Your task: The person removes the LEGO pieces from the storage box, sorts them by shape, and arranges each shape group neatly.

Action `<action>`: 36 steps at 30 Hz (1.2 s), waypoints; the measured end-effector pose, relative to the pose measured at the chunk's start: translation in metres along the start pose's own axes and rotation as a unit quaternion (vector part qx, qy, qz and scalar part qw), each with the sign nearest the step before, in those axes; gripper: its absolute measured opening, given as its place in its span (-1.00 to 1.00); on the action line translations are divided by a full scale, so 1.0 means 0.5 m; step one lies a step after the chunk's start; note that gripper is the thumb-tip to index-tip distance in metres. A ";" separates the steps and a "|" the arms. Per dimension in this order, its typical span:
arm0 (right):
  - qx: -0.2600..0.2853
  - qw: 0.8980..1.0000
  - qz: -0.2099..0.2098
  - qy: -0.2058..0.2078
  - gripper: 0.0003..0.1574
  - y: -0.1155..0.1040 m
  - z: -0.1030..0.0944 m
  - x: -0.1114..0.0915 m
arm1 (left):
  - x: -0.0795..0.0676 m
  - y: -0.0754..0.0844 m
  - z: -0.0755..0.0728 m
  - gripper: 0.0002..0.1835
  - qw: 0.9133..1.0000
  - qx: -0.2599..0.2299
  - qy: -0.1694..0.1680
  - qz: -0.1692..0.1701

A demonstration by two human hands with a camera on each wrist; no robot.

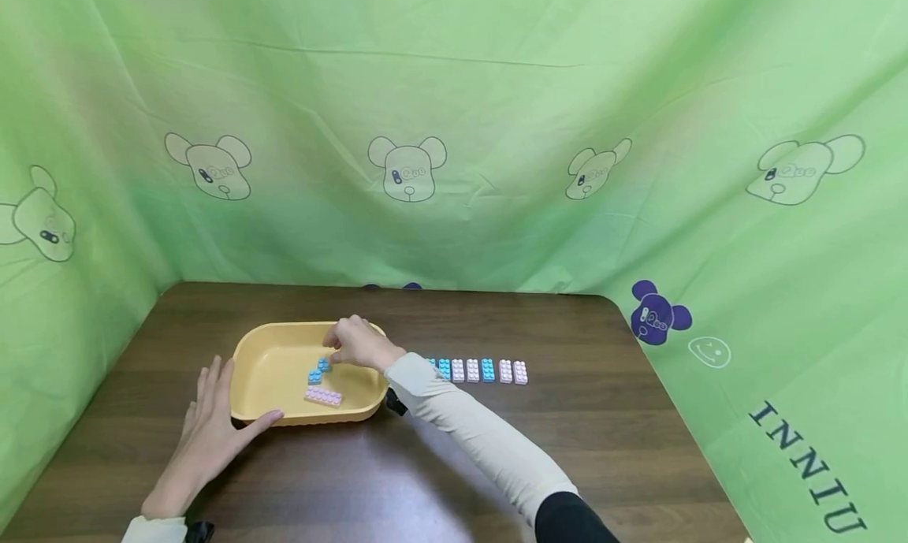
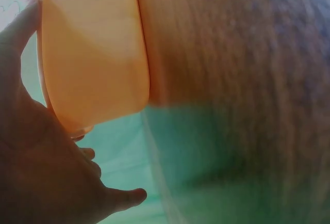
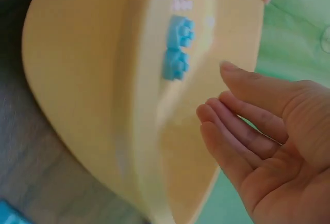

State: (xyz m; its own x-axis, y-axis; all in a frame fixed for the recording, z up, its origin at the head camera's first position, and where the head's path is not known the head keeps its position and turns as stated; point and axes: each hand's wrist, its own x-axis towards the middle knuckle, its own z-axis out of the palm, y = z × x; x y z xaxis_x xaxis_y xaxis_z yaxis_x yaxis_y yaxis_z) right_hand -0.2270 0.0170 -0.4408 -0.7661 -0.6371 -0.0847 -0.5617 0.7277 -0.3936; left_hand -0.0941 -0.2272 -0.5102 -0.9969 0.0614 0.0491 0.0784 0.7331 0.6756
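Note:
A yellow tray point(image 1: 269, 370) stands on the table's left half. My left hand point(image 1: 209, 429) rests on its near left corner, fingers straight along the side and thumb at the front rim; the left wrist view shows this hand point(image 2: 46, 146) against the tray's outer wall point(image 2: 95, 53). Inside the tray lie two small blue bricks point(image 1: 315, 377) and a long pink brick point(image 1: 323, 396). Over the tray's right part hovers my right hand point(image 1: 363, 344). In the right wrist view, this hand point(image 3: 273, 136) has nothing between its loosely bent fingers and thumb, beside the blue bricks point(image 3: 178, 48).
Right of the tray, a row of blue and pale pink bricks point(image 1: 487, 370) runs along the brown wooden table point(image 1: 582, 417). My right forearm passes in front of the row's left end. A green printed curtain point(image 1: 496, 236) hangs around the table's back and sides.

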 end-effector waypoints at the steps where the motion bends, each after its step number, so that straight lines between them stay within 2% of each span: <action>1: -0.001 1.000 0.004 -0.004 -0.61 -0.001 0.006 0.004 | 0.000 0.000 0.001 0.33 1.000 0.002 -0.001 -0.001; 6: -0.010 1.000 0.018 -0.015 -0.63 -0.006 0.025 0.017 | 0.001 0.001 0.003 0.34 1.000 0.009 -0.003 -0.003; 15: -0.028 0.999 0.025 -0.031 -0.73 -0.011 0.034 0.027 | 0.002 0.009 -0.001 0.34 1.000 0.009 -0.001 0.001; 27: -0.069 0.997 0.017 -0.016 -0.80 -0.013 0.049 0.027 | 0.001 0.010 -0.003 0.33 1.000 0.008 0.005 0.005; 36: -0.036 0.999 0.009 -0.013 -0.78 -0.016 0.034 0.017 | 0.001 0.000 -0.001 0.33 1.000 0.005 0.000 0.001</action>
State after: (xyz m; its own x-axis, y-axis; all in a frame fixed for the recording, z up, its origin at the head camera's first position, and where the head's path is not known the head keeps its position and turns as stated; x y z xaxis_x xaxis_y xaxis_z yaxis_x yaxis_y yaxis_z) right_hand -0.2237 0.0016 -0.4537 -0.7683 -0.6297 -0.1152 -0.5697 0.7547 -0.3254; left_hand -0.0946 -0.2275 -0.5097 -0.9968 0.0628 0.0505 0.0804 0.7399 0.6679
